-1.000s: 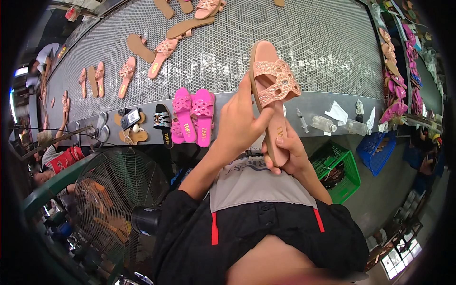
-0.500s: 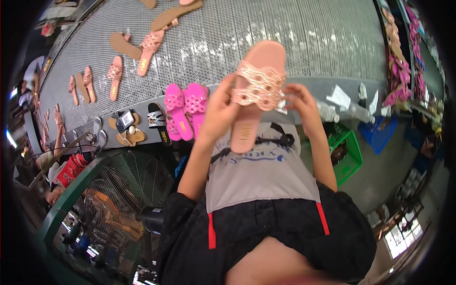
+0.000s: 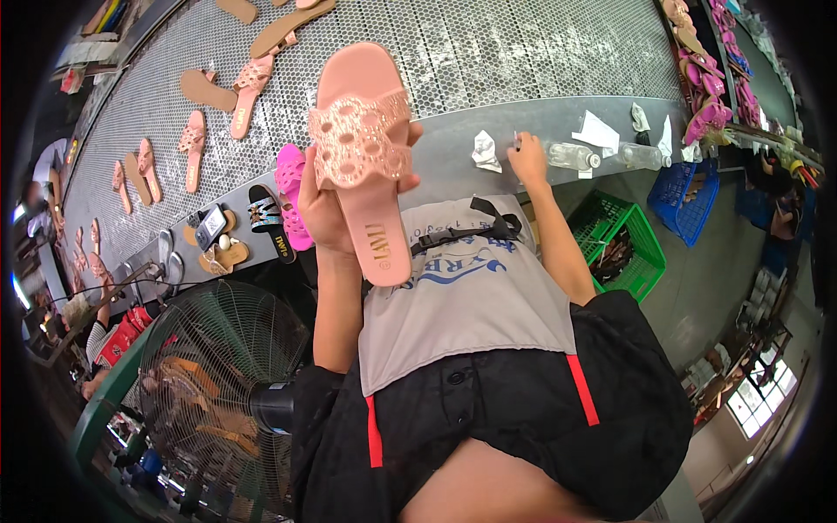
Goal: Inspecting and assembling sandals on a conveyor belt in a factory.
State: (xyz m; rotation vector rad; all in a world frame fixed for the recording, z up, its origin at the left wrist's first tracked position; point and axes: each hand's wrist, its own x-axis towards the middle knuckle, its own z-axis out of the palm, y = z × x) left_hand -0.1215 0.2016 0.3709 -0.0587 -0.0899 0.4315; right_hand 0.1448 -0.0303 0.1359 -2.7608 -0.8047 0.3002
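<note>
underside of pink sandal [image 3: 364, 157] hidden, tan sole [image 3: 237, 10] cropped

Mesh [image 3: 602, 74]: we see patches of white glare
Sandal [image 3: 362, 139]: we find it well lit, sharp, glinting
Window [image 3: 761, 394]: bright, nearly white
Edges: bent, fading to black

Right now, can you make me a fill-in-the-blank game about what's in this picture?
1. The left hand holds up a sandal whose insole is coloured ____.
2. The right hand is beside a clear plastic ____ lying on the grey ledge.
3. The blue crate is farther from the person than the ____ one.
4. The big round fan stands on the person's ____ side.

Missing words: pink; bottle; green; left.
</note>
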